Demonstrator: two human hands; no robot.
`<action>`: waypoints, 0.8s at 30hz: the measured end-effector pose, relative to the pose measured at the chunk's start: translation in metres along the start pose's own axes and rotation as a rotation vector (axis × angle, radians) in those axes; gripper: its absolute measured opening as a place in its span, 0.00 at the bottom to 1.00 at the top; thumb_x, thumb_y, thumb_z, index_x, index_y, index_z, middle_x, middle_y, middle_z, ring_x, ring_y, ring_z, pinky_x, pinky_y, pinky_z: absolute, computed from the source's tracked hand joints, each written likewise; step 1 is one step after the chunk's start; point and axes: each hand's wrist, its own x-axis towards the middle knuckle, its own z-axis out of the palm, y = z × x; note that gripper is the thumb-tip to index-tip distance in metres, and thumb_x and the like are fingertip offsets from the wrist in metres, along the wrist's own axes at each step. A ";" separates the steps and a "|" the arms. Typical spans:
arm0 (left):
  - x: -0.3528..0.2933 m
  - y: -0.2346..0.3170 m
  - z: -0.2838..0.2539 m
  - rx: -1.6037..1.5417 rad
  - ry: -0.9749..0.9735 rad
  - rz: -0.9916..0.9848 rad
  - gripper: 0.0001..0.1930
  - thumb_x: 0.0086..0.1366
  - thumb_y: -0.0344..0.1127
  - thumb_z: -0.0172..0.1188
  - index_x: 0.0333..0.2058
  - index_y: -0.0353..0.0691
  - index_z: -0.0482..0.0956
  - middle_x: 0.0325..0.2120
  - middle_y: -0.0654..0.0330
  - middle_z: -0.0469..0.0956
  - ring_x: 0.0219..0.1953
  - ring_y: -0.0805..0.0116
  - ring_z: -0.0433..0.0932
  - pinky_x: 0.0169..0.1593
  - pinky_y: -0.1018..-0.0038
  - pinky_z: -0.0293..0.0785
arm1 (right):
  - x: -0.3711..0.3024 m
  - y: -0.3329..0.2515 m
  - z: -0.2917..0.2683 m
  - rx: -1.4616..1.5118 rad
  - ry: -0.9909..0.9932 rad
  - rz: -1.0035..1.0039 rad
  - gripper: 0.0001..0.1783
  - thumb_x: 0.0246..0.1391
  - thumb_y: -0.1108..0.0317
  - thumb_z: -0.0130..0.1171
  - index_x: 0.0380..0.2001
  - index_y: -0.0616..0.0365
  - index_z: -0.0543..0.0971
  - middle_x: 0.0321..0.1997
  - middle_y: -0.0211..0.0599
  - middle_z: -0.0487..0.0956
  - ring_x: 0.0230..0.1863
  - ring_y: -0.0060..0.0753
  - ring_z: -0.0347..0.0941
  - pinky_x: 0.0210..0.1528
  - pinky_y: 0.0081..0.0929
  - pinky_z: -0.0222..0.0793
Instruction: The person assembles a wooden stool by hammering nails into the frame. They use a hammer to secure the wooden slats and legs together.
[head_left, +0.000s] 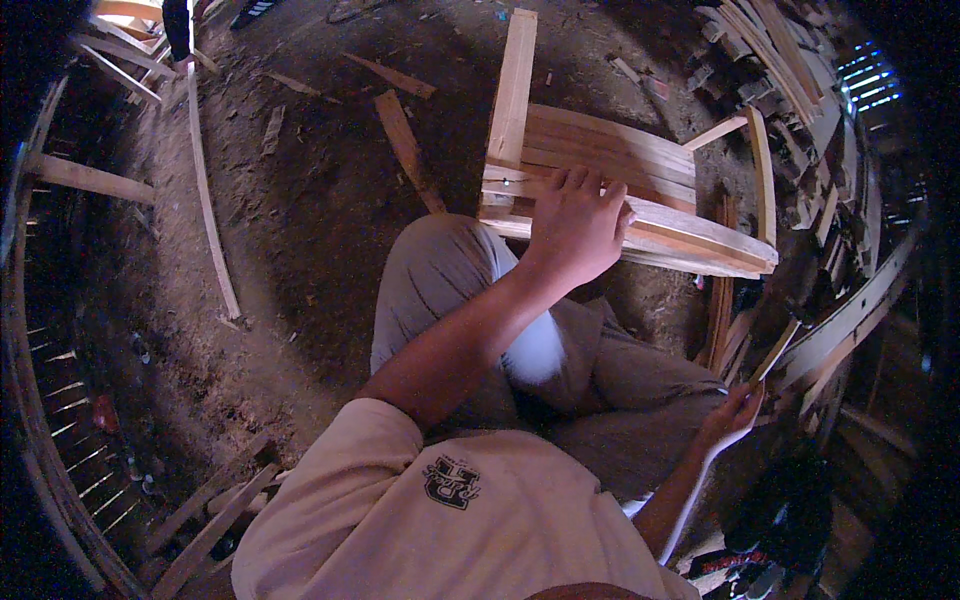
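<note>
In front of me a small unpainted wooden chair [610, 150] lies tipped on the ground, its slatted seat and pale legs showing. My left hand [580, 222] is closed over the chair's near rail, fingers curled across its top edge. Off to the right, by my folded knee, my right hand [735, 412] is wrapped around a slim, light wooden handle [774, 354]. The far end of that handle blends into the dark boards behind it, so I cannot make out what kind of tool it is.
A long thin strip of wood [208, 200] lies on the dirt floor at left, with a flat offcut [404, 140] nearer the chair. Stacked timber [775, 60] fills the right side, and a pale plank [850, 325] slopes there. Another person's foot [262, 10] shows at the top.
</note>
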 end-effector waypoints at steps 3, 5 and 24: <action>0.001 0.001 -0.002 -0.009 0.013 0.003 0.14 0.63 0.41 0.65 0.41 0.38 0.82 0.39 0.49 0.81 0.47 0.52 0.78 0.54 0.54 0.69 | 0.001 0.002 0.000 -0.014 0.001 0.003 0.22 0.71 0.62 0.56 0.61 0.65 0.76 0.46 0.41 0.81 0.43 0.32 0.75 0.45 0.33 0.75; 0.001 0.001 -0.002 -0.024 0.005 -0.008 0.14 0.63 0.42 0.66 0.41 0.38 0.82 0.38 0.50 0.80 0.47 0.52 0.77 0.54 0.54 0.69 | 0.002 0.008 -0.002 -0.032 -0.011 -0.003 0.22 0.71 0.62 0.55 0.61 0.66 0.76 0.46 0.43 0.81 0.43 0.33 0.76 0.45 0.33 0.75; -0.001 0.000 0.003 -0.065 0.049 -0.017 0.13 0.61 0.43 0.67 0.38 0.42 0.80 0.37 0.50 0.80 0.45 0.47 0.79 0.53 0.50 0.69 | -0.001 -0.001 -0.002 -0.035 -0.035 0.010 0.22 0.72 0.60 0.56 0.58 0.68 0.77 0.50 0.48 0.82 0.45 0.39 0.78 0.49 0.36 0.75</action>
